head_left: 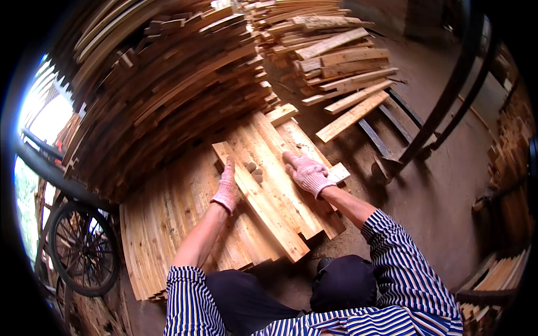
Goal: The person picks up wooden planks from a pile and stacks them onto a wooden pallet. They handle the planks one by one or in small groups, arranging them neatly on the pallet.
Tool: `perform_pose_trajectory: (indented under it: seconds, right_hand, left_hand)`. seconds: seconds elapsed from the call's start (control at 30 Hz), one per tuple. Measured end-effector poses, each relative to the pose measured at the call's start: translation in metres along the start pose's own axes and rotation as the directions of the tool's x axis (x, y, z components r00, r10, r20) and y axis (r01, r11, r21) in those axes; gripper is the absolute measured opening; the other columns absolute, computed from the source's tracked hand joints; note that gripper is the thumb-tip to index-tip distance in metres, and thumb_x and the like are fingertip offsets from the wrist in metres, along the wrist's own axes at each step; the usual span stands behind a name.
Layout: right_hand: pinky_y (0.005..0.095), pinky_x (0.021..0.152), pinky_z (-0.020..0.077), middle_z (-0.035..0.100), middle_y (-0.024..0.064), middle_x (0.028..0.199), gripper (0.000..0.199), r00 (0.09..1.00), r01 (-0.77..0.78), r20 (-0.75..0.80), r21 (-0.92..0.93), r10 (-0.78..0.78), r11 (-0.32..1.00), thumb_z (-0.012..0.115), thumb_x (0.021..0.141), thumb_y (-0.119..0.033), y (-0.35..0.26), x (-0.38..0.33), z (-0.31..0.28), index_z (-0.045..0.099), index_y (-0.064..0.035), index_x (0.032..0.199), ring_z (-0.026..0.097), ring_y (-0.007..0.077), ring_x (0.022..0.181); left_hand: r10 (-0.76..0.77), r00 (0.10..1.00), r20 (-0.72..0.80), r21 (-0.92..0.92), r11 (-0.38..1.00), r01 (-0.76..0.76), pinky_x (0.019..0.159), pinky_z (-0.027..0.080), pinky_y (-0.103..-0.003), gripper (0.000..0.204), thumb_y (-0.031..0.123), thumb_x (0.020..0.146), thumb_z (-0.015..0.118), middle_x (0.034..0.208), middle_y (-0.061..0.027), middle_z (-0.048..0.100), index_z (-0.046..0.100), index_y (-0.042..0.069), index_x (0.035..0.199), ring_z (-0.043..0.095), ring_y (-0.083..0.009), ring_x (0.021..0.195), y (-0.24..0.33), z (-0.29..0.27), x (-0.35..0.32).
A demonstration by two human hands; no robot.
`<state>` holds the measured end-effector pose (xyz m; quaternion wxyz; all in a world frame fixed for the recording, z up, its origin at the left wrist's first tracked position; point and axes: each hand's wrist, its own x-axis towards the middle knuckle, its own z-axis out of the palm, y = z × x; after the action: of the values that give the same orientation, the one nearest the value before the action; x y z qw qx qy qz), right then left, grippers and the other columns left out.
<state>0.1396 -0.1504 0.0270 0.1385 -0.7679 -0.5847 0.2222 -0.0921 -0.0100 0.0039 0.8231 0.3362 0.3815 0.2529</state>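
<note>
My left hand [227, 190], in a pink knit glove, curls round the left edge of a long pale plank [263, 204]; the fingertips [255, 172] show dark on the plank's top face, so this grip is clamped on the board. My right hand [307, 173], gloved the same, lies flat and open, palm down, on the neighbouring boards [280, 168] just to the right, holding nothing. The plank runs slantwise from upper left, near my left hand, down toward my knees, and rests on top of the other boards rather than among them.

Both forearms are bare below rolled blue-and-white striped sleeves [400, 263], and my dark trousers [342, 283] fill the lower edge of the view.

Under the plank, a low layer of flat boards [168, 224] spreads to the left, laid side by side on the ground. Behind it rises a tall stack of rough timber [168, 95], its ends uneven. A second, looser heap of short planks [336, 61] stands at upper right, some pieces jutting out over the bare earthen floor [443, 185]. Dark metal bars [448, 95] cross the floor on the right, and more cut wood [499, 274] lies at the lower right. A spoked wheel [84, 249] stands at lower left, with bright daylight behind it.
</note>
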Motion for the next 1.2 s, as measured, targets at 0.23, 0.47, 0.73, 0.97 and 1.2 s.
perform_pose_trajectory:
  seconds: [0.23, 0.47, 0.73, 0.97, 1.2]
  right_hand:
    - [0.0488, 0.123, 0.0294, 0.027, 0.0282, 0.164, 0.106, 0.971, 0.24, -0.157, 0.654, -0.182, 0.717, 0.048, 0.092, -0.078, 0.011, -0.01, -0.035, 0.02, -0.0044, 0.163, 0.033, 0.0401, 0.15]
    - [0.0345, 0.095, 0.0541, 0.052, 0.0185, 0.139, 0.092, 0.852, 0.42, -0.512, 0.791, 0.105, 0.446, 0.079, 0.087, -0.017, 0.097, -0.025, -0.056, 0.027, -0.0202, 0.163, 0.059, 0.0241, 0.115]
    - [0.0399, 0.1, 0.0486, 0.039, 0.0087, 0.16, 0.078, 0.813, -0.196, -0.114, 0.87, 0.57, 0.453, 0.064, 0.1, -0.026, 0.24, 0.046, -0.082, 0.019, -0.0347, 0.164, 0.051, 0.0219, 0.124]
    - [0.0411, 0.085, 0.0605, 0.067, 0.0208, 0.121, 0.079, 0.801, 0.259, -0.308, 0.951, 0.513, 0.168, 0.083, 0.086, -0.017, 0.31, 0.068, -0.091, 0.039, 0.0023, 0.148, 0.068, 0.0279, 0.102]
    - [0.0374, 0.078, 0.0611, 0.069, 0.0144, 0.113, 0.069, 0.864, 0.1, -0.218, 0.958, 0.454, 0.268, 0.083, 0.084, -0.016, 0.31, -0.011, -0.105, 0.049, 0.0027, 0.141, 0.07, 0.0221, 0.091]
  left_hand:
    - [0.158, 0.987, 0.035, 0.026, 0.987, -0.159, 0.088, 0.06, -0.055, 0.093, 0.079, 0.09, 0.051, 0.119, -0.0236, 0.064, 0.05, -0.004, 0.133, 0.069, -0.0391, 0.099, 0.031, 0.101, 0.032]
    - [0.306, 0.821, 0.481, 0.178, 0.883, -0.434, 0.097, 0.053, -0.038, 0.066, 0.065, 0.099, 0.054, 0.117, -0.0055, 0.065, 0.054, 0.006, 0.129, 0.063, -0.0182, 0.106, -0.006, 0.234, 0.175]
    - [-0.184, 0.969, 0.166, 0.89, 0.451, -0.066, 0.08, 0.059, -0.033, 0.036, 0.028, 0.094, 0.076, 0.111, -0.0153, 0.074, 0.067, 0.003, 0.118, 0.072, -0.0238, 0.104, -0.07, 0.226, 0.257]
    - [-0.104, 0.913, 0.395, 0.642, 0.742, -0.193, 0.073, 0.065, -0.031, 0.044, 0.038, 0.099, 0.068, 0.109, -0.0155, 0.07, 0.063, 0.001, 0.122, 0.071, -0.021, 0.088, -0.099, 0.293, 0.105]
    - [-0.311, 0.82, 0.48, 0.751, 0.629, -0.201, 0.064, 0.051, -0.028, 0.044, 0.045, 0.1, 0.066, 0.097, -0.0061, 0.072, 0.062, 0.004, 0.118, 0.065, -0.011, 0.079, -0.129, 0.326, 0.006]
